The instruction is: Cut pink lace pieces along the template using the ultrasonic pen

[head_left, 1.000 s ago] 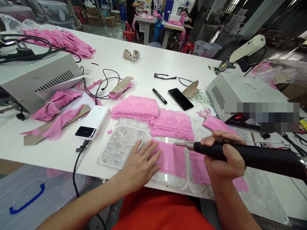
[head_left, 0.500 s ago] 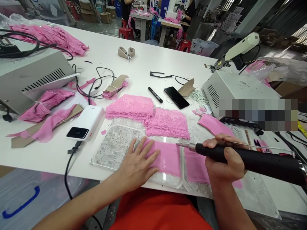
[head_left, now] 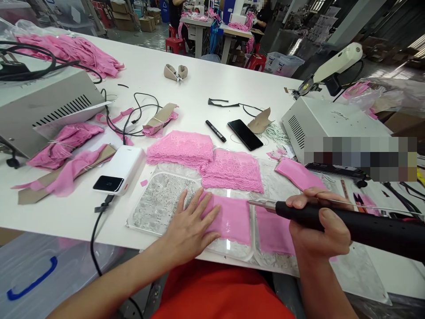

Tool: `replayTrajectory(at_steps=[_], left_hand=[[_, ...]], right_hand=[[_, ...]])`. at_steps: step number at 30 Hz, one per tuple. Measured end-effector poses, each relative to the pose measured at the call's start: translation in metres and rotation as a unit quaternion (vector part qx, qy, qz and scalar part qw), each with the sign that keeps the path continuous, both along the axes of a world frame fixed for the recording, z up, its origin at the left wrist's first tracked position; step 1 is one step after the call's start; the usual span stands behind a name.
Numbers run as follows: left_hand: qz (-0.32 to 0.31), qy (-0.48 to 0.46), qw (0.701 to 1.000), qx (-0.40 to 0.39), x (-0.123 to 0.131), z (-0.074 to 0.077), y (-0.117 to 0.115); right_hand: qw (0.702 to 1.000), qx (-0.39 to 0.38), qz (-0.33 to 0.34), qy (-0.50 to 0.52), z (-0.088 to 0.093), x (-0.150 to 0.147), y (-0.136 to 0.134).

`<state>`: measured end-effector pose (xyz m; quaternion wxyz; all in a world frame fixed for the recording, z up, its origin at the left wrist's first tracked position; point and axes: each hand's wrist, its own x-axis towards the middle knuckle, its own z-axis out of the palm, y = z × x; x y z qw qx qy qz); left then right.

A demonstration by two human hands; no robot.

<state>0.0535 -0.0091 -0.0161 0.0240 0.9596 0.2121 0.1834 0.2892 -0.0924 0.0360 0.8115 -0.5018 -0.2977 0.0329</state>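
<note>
My left hand (head_left: 192, 226) lies flat with fingers spread on a clear plastic plate (head_left: 156, 199). Under the plate, and partly hidden by my fingers, is a smooth pink fabric piece (head_left: 232, 219). My right hand (head_left: 318, 226) is closed around a thick black-handled tool with a pointed metal tip (head_left: 265, 204). That tip points left and is at the upper right corner of the pink piece; whether it touches cannot be told. A second pink fabric piece (head_left: 274, 230) lies to the right, below the tool. Two lace stacks (head_left: 181, 148) (head_left: 232, 170) rest just behind the plate.
A white power bank (head_left: 119, 170) with a cable stands left. Behind the lace lie a marker (head_left: 215, 130) and a phone (head_left: 245, 134). Grey vented boxes (head_left: 63, 102) (head_left: 332, 124) flank the table. Folded pink fabric (head_left: 299, 173) lies near my right hand. People sit at far tables.
My right hand has shifted slightly right with the tool, and the tip has moved a little right and down. My left hand stays in place on the plate.
</note>
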Motion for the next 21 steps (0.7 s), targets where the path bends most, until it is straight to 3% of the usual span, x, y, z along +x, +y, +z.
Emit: replayTrajectory(at_steps=[10,18,21], left_hand=[[0.013,-0.003,1.0,0.011,-0.006,-0.002,-0.001],[0.022,-0.026,0.999,0.019,-0.014,-0.002,-0.006],[0.022,-0.023,0.999,0.015,-0.015,-0.002,-0.006]], right_hand=[[0.998,-0.013,-0.009,0.054,0.0,0.0,0.004],[0.987,0.023,0.152,0.044,0.002,-0.039,0.033],[0.983,0.018,0.178,0.032,-0.002,-0.052,0.044]])
